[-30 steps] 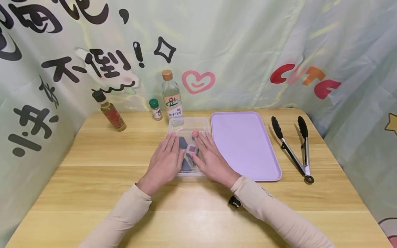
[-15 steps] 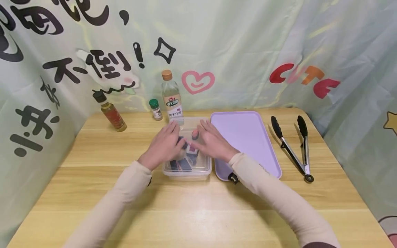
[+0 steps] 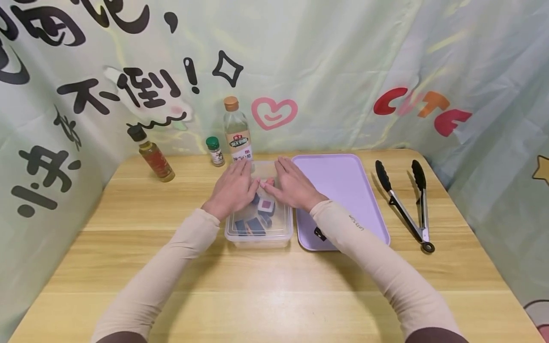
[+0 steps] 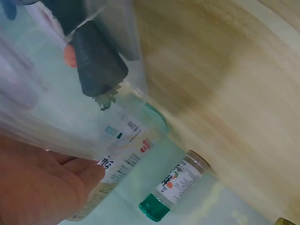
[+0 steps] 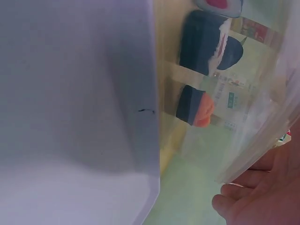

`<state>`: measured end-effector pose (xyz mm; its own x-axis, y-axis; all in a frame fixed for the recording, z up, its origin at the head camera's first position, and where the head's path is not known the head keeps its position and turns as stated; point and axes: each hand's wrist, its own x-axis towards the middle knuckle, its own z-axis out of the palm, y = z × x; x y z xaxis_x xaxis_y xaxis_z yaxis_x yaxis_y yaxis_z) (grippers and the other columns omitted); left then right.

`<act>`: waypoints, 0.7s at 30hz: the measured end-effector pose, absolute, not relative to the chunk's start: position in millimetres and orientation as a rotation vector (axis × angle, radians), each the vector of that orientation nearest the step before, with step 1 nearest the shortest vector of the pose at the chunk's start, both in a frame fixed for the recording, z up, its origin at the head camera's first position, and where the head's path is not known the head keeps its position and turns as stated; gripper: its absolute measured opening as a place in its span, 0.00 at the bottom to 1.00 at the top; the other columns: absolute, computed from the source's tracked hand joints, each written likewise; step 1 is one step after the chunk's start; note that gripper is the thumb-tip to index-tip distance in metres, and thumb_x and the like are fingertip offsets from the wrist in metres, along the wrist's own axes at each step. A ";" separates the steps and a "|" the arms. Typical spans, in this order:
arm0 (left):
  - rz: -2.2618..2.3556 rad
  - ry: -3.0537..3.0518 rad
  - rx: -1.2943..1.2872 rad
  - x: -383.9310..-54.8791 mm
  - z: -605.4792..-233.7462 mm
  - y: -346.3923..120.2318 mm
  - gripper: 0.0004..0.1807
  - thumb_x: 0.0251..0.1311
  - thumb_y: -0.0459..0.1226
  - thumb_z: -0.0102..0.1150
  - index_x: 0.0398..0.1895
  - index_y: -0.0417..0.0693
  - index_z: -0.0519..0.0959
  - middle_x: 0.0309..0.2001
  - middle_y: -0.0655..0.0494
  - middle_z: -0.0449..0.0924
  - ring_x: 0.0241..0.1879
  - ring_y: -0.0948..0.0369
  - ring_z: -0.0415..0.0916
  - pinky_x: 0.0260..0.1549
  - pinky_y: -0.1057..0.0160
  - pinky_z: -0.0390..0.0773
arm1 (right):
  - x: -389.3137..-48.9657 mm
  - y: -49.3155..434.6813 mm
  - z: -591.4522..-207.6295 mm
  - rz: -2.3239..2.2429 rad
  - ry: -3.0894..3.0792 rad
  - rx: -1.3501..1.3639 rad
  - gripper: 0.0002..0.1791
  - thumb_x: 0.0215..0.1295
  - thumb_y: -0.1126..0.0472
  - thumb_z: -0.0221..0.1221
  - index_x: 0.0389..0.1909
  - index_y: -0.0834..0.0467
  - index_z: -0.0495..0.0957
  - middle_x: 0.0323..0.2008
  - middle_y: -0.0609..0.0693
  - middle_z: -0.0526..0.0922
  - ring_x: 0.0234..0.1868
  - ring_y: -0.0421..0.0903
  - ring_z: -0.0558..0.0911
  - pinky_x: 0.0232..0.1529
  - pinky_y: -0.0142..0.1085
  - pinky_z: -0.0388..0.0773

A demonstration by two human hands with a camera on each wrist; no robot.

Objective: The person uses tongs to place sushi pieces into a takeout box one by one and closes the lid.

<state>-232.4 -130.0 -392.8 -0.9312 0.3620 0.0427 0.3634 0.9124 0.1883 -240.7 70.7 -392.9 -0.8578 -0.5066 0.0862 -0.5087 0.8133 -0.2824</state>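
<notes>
A clear plastic box with a clear lid stands mid-table. Through its walls show dark-wrapped sushi pieces, including a square-centred sushi roll and an orange-topped piece. My left hand rests on the far left part of the lid, its fingers extended toward the back edge. On the far right part lies my right hand, also with extended fingers, the two thumbs almost meeting. In the left wrist view a dark cone-like piece shows inside the box.
A lilac tray lies right of the box, with black-and-silver tongs beyond it. Behind stand a white vinegar bottle and a green-capped spice jar. An oil bottle is at back left.
Both hands have slid away from me over the lid, from its middle to its far part. The near half of the lid has come into view. The box has shifted little, if at all.
</notes>
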 end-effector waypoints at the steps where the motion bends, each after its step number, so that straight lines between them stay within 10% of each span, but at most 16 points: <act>1: -0.310 -3.059 -0.578 -232.3 -393.6 -130.1 0.38 0.78 0.51 0.35 0.78 0.31 0.51 0.78 0.36 0.49 0.78 0.45 0.44 0.76 0.50 0.41 | -240.9 70.7 -393.6 0.458 -2.974 0.839 0.48 0.76 0.38 0.49 0.74 0.76 0.54 0.75 0.71 0.54 0.78 0.61 0.52 0.77 0.45 0.44; 21: -0.290 -3.026 -0.551 -228.6 -397.6 -127.5 0.37 0.79 0.50 0.32 0.77 0.30 0.53 0.78 0.36 0.51 0.78 0.44 0.45 0.76 0.49 0.43 | -239.4 72.1 -401.4 0.535 -2.915 0.852 0.46 0.77 0.40 0.49 0.73 0.78 0.54 0.75 0.72 0.52 0.79 0.59 0.49 0.77 0.42 0.42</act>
<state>-228.6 -127.5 -397.6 -0.9351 0.3441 0.0848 0.3540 0.9188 0.1746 -239.4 72.1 -401.4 -0.8457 -0.5120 0.1506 -0.5321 0.7871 -0.3119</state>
